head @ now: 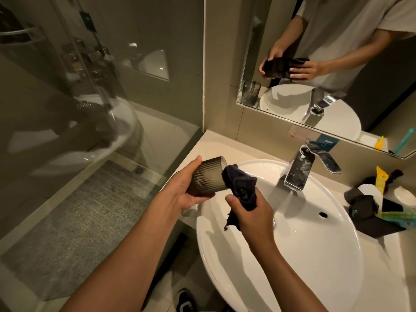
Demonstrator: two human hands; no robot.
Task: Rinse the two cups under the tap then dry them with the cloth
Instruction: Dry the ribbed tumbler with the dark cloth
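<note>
Right, your left hand (182,192) has a full grip round the ribbed cup (208,179), thumb on top and fingers beneath, tipping it on its side over the near-left edge of the basin (292,255) with the mouth facing right. Your right hand (254,212) is closed on the dark cloth (242,190), its bunched end pressing at the cup's rim and a loose tail hanging below your fist. The second cup seems to stand on the desk (216,145) just behind your left hand; you only catch it clearly in the mirror (281,104), so its exact spot is hard to call.

Now the risk: that cup looks like smoky glass, fluted and likely still wet, so a hard push from the cloth could twist it out of your palm onto hard white ceramic. The hanging tail could also dip into the wet bowl and soak up water. The tap (301,170) is angular polished chrome, no water visibly running. The cloth looks soft and thin, good for getting inside the cup.
</note>
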